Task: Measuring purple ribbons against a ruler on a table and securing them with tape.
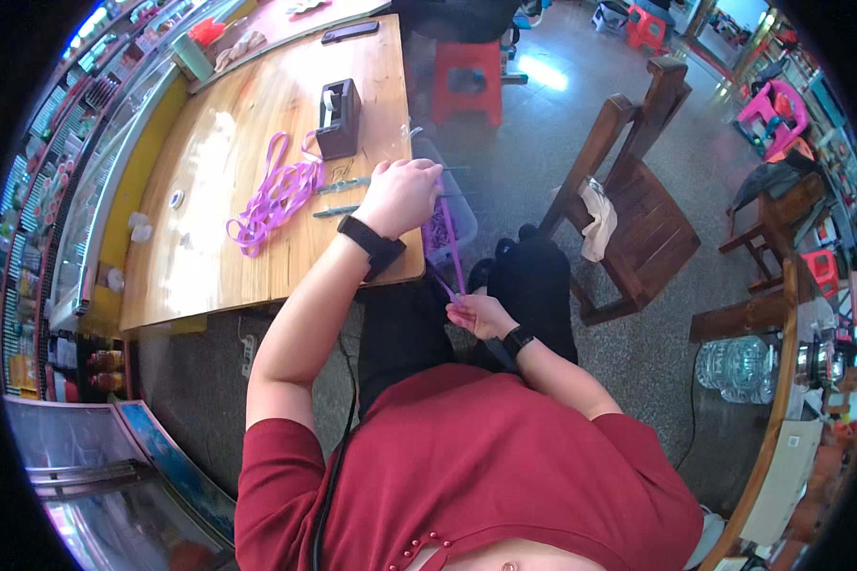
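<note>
A narrow purple ribbon [450, 233] runs down from my left hand [405, 197] to my right hand [482, 316]. The left one is at the table's right edge, palm down, its fingers closed on the ribbon. Below it, above my lap, the right one pinches the ribbon between thumb and fingers. A loose pile of purple ribbon [281, 195] lies on the wooden table [195, 257]. Partly hidden under my left hand, a clear plastic tub [467, 221] holds purple bits. A thin dark rod sticks out by my left fingertips; its kind is unclear.
A black tape dispenser [339, 124] stands on the table, with a dark pen-like tool [335, 211] nearer me. A phone [350, 32] lies at the far end. A wooden chair [638, 214] with a cloth is to my right; a red stool [468, 81] stands ahead.
</note>
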Demonstrator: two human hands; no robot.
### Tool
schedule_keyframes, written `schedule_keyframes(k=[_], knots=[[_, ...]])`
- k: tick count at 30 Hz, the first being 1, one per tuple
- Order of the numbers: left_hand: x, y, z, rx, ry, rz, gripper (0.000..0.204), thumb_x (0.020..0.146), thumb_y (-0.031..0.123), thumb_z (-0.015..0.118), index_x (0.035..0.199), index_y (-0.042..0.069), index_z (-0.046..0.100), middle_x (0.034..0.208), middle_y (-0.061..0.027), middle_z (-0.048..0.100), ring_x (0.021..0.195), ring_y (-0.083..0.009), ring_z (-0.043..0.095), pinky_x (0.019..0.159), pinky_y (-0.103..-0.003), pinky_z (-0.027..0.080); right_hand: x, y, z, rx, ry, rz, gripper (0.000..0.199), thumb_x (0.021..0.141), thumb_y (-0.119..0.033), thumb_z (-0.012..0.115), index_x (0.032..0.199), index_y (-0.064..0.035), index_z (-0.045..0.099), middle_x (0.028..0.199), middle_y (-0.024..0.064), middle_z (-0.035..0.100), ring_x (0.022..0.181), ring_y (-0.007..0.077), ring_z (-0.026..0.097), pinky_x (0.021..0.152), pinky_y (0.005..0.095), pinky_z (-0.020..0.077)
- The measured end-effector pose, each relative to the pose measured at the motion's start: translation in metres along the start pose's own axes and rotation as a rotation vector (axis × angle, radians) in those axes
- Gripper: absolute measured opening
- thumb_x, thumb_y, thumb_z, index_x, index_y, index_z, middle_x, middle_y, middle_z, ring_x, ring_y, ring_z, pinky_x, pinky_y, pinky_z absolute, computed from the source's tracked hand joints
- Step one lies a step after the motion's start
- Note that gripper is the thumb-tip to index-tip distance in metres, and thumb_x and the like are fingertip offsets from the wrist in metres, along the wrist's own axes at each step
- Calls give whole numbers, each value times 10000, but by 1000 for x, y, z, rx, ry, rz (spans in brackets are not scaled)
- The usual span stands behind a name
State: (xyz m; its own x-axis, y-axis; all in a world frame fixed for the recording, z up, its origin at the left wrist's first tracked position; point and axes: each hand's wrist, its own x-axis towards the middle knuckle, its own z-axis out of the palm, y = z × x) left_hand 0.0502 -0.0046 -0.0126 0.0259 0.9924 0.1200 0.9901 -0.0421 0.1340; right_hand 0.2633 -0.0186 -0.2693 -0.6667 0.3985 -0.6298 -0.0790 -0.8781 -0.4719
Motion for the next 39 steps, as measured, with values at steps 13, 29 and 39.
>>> schedule_keyframes(k=[13, 29, 39], knots=[[-109, 56, 20, -737, -10, 214, 162, 892, 114, 646, 1013, 19, 695, 994, -145, 698, 935, -298, 672, 825, -366, 531, -36, -3, 12, -383, -51, 145, 246, 962, -214, 605, 1076, 4, 601, 923, 123, 683, 771, 232, 678, 700, 340, 584], [-140, 29, 142, -865, -380, -140, 255, 827, 237, 724, 955, 16, 733, 878, -119, 724, 804, -206, 689, 728, -325, 525, -84, 3, 51, -540, -41, 120, 350, 941, -281, 614, 1130, 13, 636, 1026, 190, 695, 812, 256, 702, 754, 368, 590], [-131, 32, 142, -1291, -256, -368, 238, 880, 242, 728, 943, 13, 740, 872, -23, 706, 795, -89, 613, 744, -255, 493, -87, -3, 46, -535, -97, 173, 381, 926, -317, 632, 1149, -8, 634, 1036, 184, 694, 830, 243, 694, 738, 354, 579]])
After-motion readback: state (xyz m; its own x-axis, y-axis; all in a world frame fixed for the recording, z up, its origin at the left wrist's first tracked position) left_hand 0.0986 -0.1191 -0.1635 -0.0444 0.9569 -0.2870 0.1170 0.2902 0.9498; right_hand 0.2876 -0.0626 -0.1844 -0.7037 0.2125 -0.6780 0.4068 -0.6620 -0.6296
